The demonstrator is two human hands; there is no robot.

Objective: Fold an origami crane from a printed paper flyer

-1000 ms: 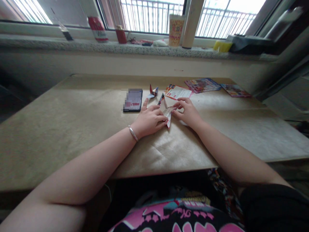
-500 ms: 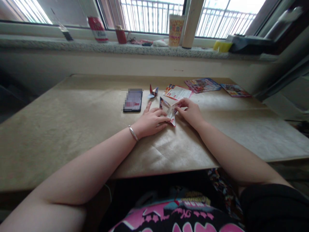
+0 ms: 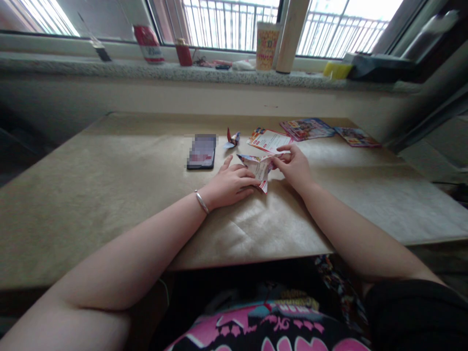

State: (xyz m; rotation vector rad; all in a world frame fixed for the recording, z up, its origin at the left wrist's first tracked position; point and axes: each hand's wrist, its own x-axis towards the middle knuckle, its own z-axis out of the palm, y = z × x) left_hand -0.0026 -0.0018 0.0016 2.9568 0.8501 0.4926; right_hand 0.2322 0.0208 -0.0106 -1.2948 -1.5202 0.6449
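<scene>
A partly folded piece of printed paper [image 3: 259, 168] lies on the brown paper-covered table [image 3: 109, 195] between my hands. My left hand [image 3: 228, 184], with a silver bracelet at the wrist, presses its fingers down on the paper's left and lower part. My right hand [image 3: 294, 165] pinches the paper's upper right flap between thumb and fingers and lifts it. A small finished folded paper figure [image 3: 231, 139] stands just beyond, apart from both hands.
A dark phone [image 3: 201, 151] lies left of the fold. Printed leaflets [image 3: 268, 139] and more sheets [image 3: 307, 127], [image 3: 356, 136] lie at the back right. The windowsill holds a red can [image 3: 148, 44], a small red jar [image 3: 183, 52], a patterned cup [image 3: 266, 46] and a roll [image 3: 289, 34].
My right hand has moved up and to the right, pulling a flap of the paper open and flatter. My left hand stays pressed on the paper.
</scene>
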